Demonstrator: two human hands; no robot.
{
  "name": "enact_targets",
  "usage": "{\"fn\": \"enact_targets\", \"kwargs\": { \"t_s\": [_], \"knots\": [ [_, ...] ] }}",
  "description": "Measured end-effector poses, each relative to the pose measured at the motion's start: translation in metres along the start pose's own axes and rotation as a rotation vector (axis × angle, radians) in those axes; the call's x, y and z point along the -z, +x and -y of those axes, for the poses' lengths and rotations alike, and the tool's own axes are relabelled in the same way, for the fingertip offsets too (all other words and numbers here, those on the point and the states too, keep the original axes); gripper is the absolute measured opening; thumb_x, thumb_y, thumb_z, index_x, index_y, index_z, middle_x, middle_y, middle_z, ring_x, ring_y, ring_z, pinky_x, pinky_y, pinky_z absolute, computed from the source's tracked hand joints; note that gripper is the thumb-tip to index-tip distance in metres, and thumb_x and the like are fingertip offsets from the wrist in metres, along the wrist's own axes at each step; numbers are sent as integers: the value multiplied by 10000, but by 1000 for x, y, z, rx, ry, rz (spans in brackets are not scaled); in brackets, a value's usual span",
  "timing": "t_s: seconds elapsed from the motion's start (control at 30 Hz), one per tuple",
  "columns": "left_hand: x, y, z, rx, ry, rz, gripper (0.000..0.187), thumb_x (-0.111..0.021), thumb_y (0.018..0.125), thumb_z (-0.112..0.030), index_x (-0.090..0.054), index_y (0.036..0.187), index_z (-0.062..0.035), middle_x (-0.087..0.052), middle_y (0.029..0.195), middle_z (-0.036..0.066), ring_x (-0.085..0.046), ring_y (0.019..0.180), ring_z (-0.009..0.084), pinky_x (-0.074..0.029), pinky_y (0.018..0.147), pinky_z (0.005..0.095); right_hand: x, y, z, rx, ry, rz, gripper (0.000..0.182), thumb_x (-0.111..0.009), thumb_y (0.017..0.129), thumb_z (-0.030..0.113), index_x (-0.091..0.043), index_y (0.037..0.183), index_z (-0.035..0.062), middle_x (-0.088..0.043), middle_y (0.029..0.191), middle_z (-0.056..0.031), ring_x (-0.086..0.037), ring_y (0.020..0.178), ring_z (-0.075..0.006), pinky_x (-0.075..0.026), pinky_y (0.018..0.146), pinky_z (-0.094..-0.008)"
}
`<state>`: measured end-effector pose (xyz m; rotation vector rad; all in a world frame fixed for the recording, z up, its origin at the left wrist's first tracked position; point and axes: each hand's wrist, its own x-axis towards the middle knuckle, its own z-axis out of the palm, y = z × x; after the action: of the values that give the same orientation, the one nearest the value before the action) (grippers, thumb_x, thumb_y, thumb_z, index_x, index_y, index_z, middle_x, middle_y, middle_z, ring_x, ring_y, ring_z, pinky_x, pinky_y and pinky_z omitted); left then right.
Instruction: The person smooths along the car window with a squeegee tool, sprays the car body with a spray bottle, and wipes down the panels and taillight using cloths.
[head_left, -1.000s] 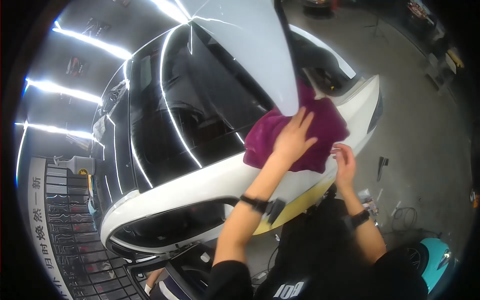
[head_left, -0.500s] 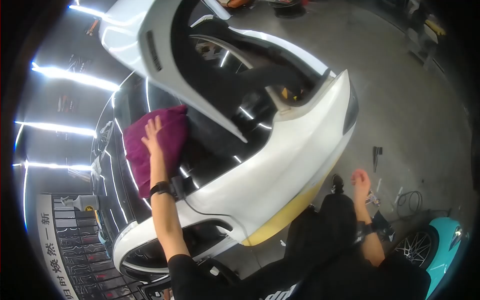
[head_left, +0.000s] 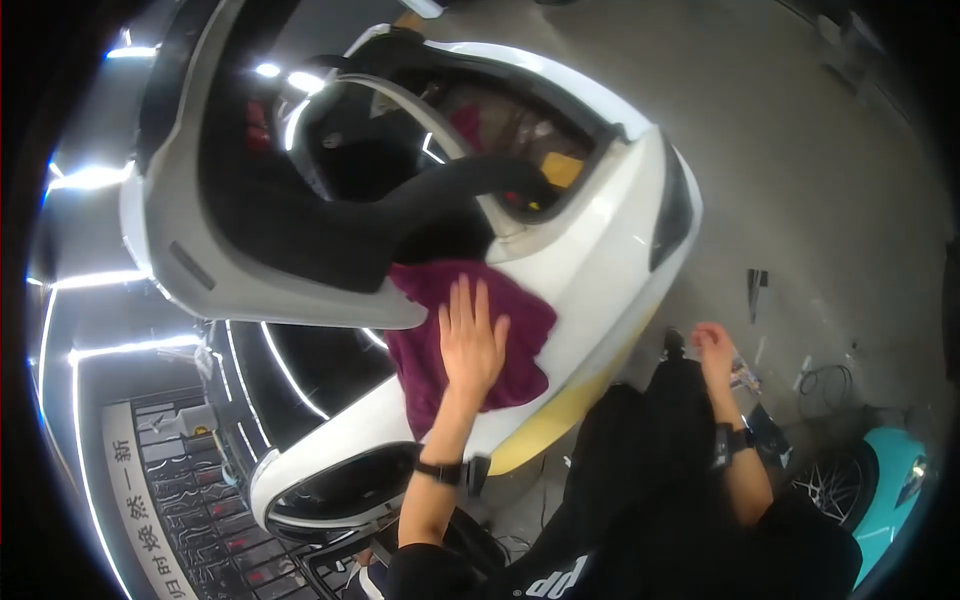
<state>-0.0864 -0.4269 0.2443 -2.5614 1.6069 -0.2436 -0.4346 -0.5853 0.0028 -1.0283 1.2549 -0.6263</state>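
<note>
My left hand [head_left: 472, 345] lies flat, fingers stretched out, on a maroon cloth [head_left: 520, 345]. The cloth is spread over the white car's [head_left: 600, 235] rear side panel, beside the dark rear glass [head_left: 320, 365]. Above the cloth, the lower edge of the raised tailgate [head_left: 270, 300] touches or overlaps it; I cannot tell which. To the right, away from the car body, my right hand [head_left: 713, 350] hangs in the air with its fingers curled; whether something small is in it is hidden.
The trunk opening [head_left: 510, 130] holds a yellow item. A dark tool [head_left: 757, 295] and a cable [head_left: 825, 390] lie on the grey floor. A turquoise car [head_left: 893, 480] stands at the lower right. A wall sign [head_left: 140, 500] is at lower left.
My left hand and the cloth have moved right, from the rear glass onto the white side panel. The view has shifted, showing more of the trunk. My right hand stays near the same place.
</note>
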Motion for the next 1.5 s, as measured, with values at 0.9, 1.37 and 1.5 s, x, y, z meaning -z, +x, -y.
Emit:
{"fn": "enact_targets", "kwargs": {
  "t_s": [0.9,1.37,1.5],
  "knots": [
    [-59,16,-131,-57,-898,88,510,-484,892,20,-506,1401,21,-518,1435,227,-468,1353,404,-413,1099,444,-132,-36,130,653,-202,451,374,-606,962,192,-584,1248,-48,-545,1369,-241,-492,1323,-415,-401,1115,-471],
    [-5,-21,21,71,-393,-504,204,-535,895,46,-613,1081,13,-639,1092,164,-592,1027,321,-444,940,426,-257,-18,196,992,-596,377,559,-694,835,401,-611,1256,42,-597,1290,-115,-526,1235,-281,-320,1135,-498],
    [-7,3,15,-61,-135,-350,286,-578,893,-23,-624,1174,2,-623,1217,162,-565,1126,352,-401,1007,473,-182,77,170,1181,-663,287,574,-713,794,375,-611,1327,190,-564,1408,-28,-479,1350,-234,-329,1132,-553]
  ]
}}
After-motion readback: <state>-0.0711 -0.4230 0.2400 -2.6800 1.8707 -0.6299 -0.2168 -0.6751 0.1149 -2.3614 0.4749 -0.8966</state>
